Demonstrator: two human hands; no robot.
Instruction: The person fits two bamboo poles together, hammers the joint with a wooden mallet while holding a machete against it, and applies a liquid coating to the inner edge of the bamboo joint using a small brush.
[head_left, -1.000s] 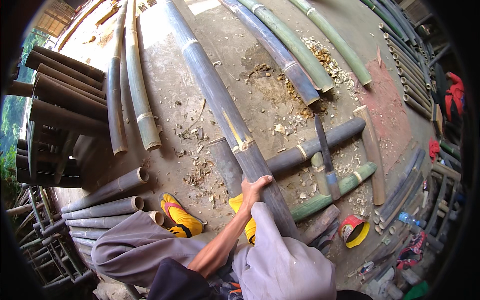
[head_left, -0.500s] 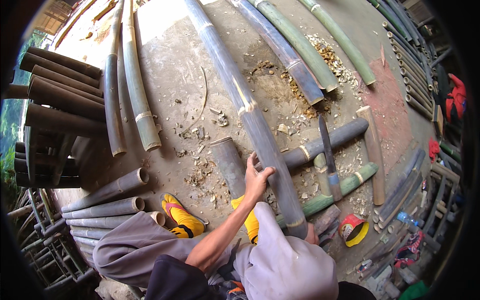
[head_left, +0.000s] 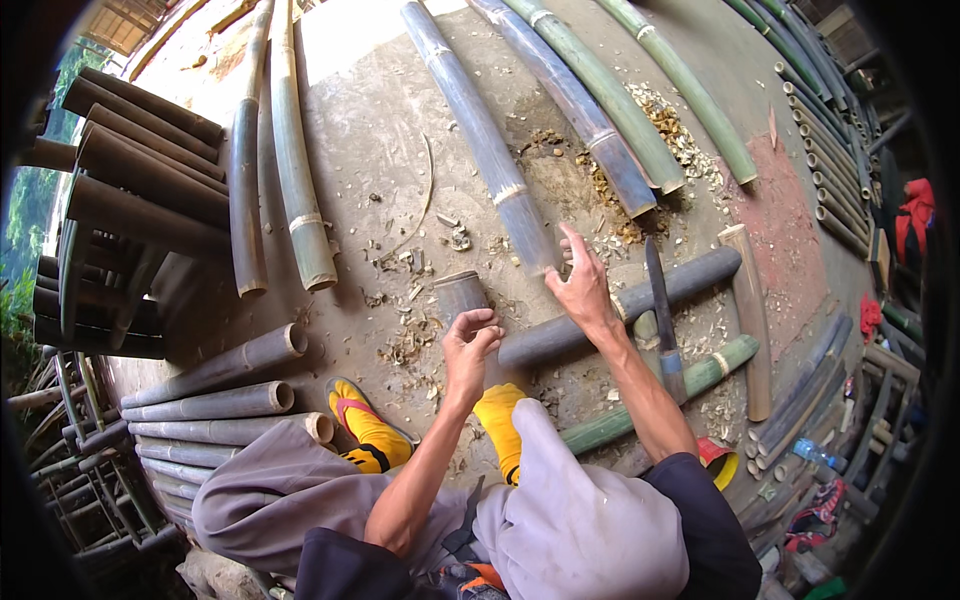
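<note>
The left hand (head_left: 470, 335) hovers with fingers loosely curled, holding nothing, just near of a short dark bamboo stub (head_left: 462, 296) standing on the concrete floor (head_left: 370, 130). The right hand (head_left: 583, 283) is spread wide, fingers open, at the near end of a long grey bamboo pole (head_left: 480, 135) running far-left. A dark blade tool (head_left: 660, 310) lies right of it, across a grey bamboo length (head_left: 620, 310).

head view looks steeply down, close over hands (head_left: 520, 320).
</note>
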